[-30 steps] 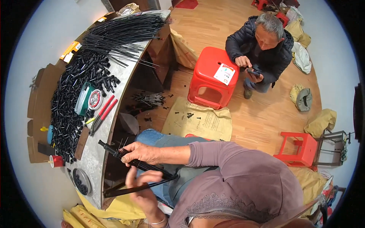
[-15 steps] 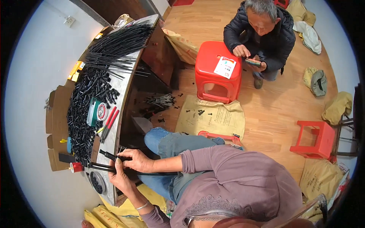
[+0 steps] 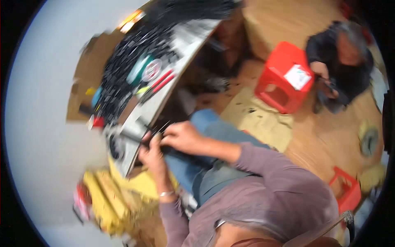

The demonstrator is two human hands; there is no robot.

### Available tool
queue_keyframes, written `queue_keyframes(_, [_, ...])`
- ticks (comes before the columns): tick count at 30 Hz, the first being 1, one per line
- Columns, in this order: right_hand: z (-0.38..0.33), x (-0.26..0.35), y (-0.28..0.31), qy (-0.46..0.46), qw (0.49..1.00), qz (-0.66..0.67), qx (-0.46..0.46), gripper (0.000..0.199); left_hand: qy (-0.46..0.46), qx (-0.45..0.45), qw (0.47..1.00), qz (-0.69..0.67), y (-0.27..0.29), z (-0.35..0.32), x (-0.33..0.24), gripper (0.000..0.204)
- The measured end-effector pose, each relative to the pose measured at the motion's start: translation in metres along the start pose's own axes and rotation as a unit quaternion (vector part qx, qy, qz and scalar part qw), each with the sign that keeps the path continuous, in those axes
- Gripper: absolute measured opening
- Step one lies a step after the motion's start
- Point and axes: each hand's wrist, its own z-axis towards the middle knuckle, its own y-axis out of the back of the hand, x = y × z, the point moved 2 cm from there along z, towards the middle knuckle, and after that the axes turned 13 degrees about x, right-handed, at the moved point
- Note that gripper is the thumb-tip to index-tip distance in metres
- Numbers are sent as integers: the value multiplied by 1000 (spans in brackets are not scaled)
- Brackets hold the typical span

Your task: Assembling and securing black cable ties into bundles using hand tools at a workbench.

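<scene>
Dark bar (image 3: 132,136): juts out leftward from the fingers of the left hand, its near end lost behind them, its free end over the edge of the table (image 3: 195,33); smeared by blur, so I can't make out its finish or whether it is one piece or several.
Left hand (image 3: 153,155): thumb raised, the other fingers curled about the bar's near end, closed on it as far as I can see; a bracelet (image 3: 166,193) circles the wrist.
Right hand (image 3: 183,138): fingers bent and bunched, tips right by the left thumb; whether they pinch anything I can't tell.
Thin strands (image 3: 164,126): a few fine lines standing up just beyond the fingertips, between the two hands.
Lap: blue trousers (image 3: 205,119) under and beyond the hands.
Tabletop: heap of black pieces (image 3: 117,82), a green box (image 3: 138,70) beside a round tub (image 3: 152,70), and red-handled pliers (image 3: 158,84) lying near the edge.
Far side of the table: brown cardboard (image 3: 88,78) against the heap, a red cup (image 3: 98,122) near its lower end.
Across the floor: a red stool (image 3: 284,78) bearing a white card (image 3: 297,77), and a co-worker (image 3: 343,66) in dark clothes, low down beside it.
</scene>
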Motion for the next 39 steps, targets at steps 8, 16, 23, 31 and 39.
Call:
queue_keyframes(8, [26, -19, 3, -190, 901, 291, 258, 18, -58, 35, 990, -124, -2, -5, -9, 27])
queue_keyframes(16, [20, -12, -29, -99, 976, 154, 115, 23, -49, -24, 984, -169, 11, -1, 3, 27])
queue_keyframes(23, [28, -13, -27, -163, 928, 270, 197, 16, -53, -27, 980, -189, 15, 1, 7, 25])
queue_keyframes(31, [32, -18, -24, -142, 936, 238, 216, 17, -54, -41, 979, -191, 16, 2, 11, 26])
queue_keyframes(39, [33, -24, -29, -236, 891, 313, 230, 19, -61, -34, 986, -154, 14, -2, 7, 24])
